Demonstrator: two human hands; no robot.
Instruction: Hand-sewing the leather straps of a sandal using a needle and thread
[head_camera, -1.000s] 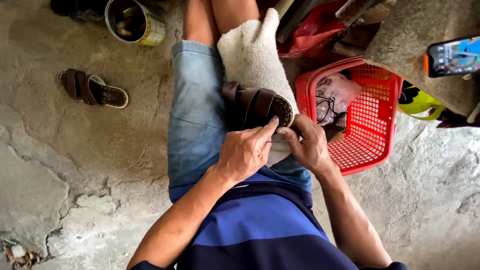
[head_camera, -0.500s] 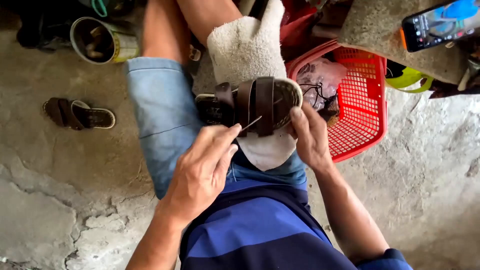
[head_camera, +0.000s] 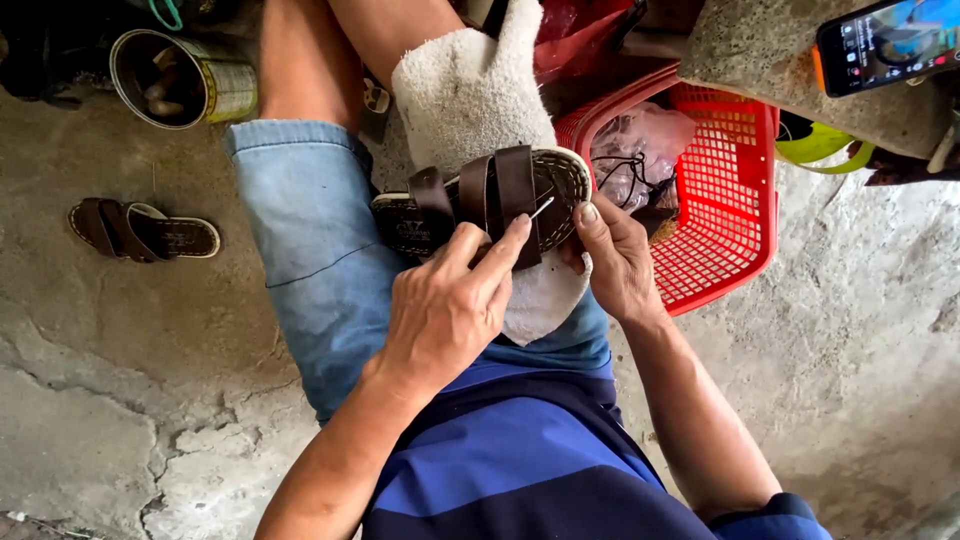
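A brown strapped sandal (head_camera: 490, 200) lies across my lap on a white towel (head_camera: 470, 90). My left hand (head_camera: 445, 310) pinches a thin metal needle (head_camera: 541, 208) between thumb and forefinger, right at the sandal's stitched sole edge. My right hand (head_camera: 615, 262) grips the sandal's rounded end, its thumb pressed on the rim beside the needle. I am sitting in denim shorts (head_camera: 310, 250) and a blue striped shirt.
The matching sandal (head_camera: 145, 230) lies on the cracked concrete floor at left. A tin can (head_camera: 180, 80) stands at top left. A red plastic basket (head_camera: 725, 200) holding plastic bags sits at right, below a stone ledge with a phone (head_camera: 885, 45).
My left hand has slid from on top of the sandal towards its rounded end, and the needle now shows above its fingertips. My right hand keeps its grip. The view has shifted.
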